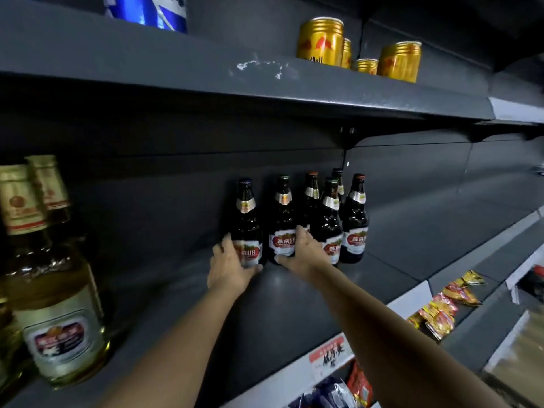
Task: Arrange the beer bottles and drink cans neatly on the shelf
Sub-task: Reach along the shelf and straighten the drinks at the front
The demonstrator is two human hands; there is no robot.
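Several dark beer bottles with red and white labels stand upright near the back of the middle dark grey shelf (294,304). My left hand (231,267) grips the base of the leftmost bottle (246,219). My right hand (304,251) wraps round the lower part of the second bottle (283,219). To the right stand more bottles in a tight cluster (338,219). Gold drink cans (320,41) sit on the shelf above, one large can in front and others further right (399,61).
Tall pale liquor bottles with gold caps (56,290) stand at the left end of the same shelf. A blue and white pack (147,10) sits top left. Snack packets (438,310) lie on lower shelves at right. A price tag (329,356) hangs on the shelf edge.
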